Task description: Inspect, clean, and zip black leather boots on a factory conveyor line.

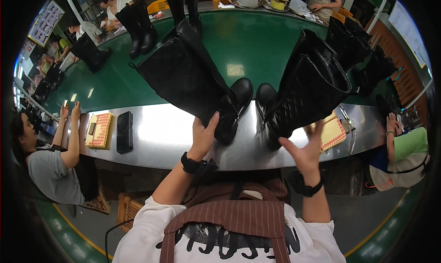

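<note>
Two tall black boots stand in front of me at the metal edge of the bench, their toes pointing away. The left boot leans outward to the left. My left hand grips it low at the back of the ankle, thumb along the side and the other fingers partly hidden. Quilted stitching runs over the right boot, whose wide top faces up. Close behind its heel is my right hand, open with thumb and fingers spread; whether the fingertips touch the boot is unclear.
More black boots stand on the green belt. A phone and a yellow patterned box lie left on the metal ledge; another yellow patterned piece lies right. People work at both sides and across the belt.
</note>
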